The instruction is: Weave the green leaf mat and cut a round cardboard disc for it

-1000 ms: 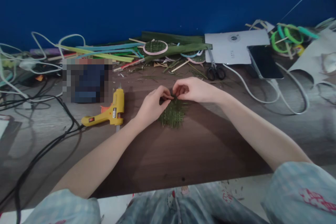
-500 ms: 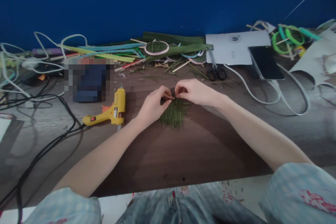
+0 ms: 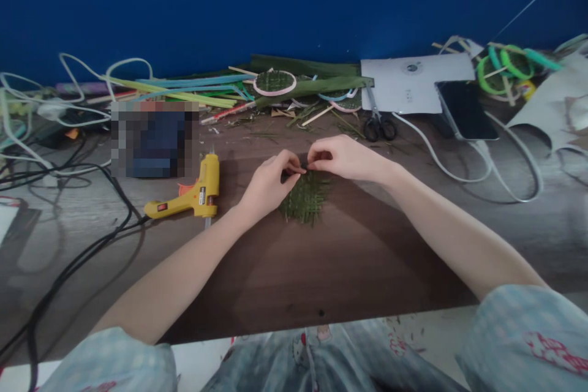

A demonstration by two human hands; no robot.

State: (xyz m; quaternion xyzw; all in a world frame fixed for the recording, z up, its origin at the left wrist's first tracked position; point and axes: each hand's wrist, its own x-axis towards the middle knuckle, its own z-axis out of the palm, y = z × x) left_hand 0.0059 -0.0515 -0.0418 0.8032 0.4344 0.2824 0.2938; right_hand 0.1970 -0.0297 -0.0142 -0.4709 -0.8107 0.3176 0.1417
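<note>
A small green woven leaf mat [image 3: 305, 199] lies on the brown table [image 3: 321, 269] in front of me. My left hand [image 3: 269, 184] pinches the mat's far edge with thumb and forefinger. My right hand [image 3: 342, 158] meets it from the right, its fingers curled and pinching the same far edge. The fingertips of both hands nearly touch above the mat. What strip they grip is too small to make out.
A yellow glue gun [image 3: 190, 196] lies left of my hands, with black cables [image 3: 68, 257] beyond it. Scissors [image 3: 377, 125], a phone [image 3: 466, 111], a white device [image 3: 408, 82], leaf strips and woven rings [image 3: 274, 82] crowd the back. Green hoops [image 3: 505, 64] sit far right.
My hands have stayed at the mat's far edge. The right hand's fingers have shifted slightly closer to the left hand's pinch.
</note>
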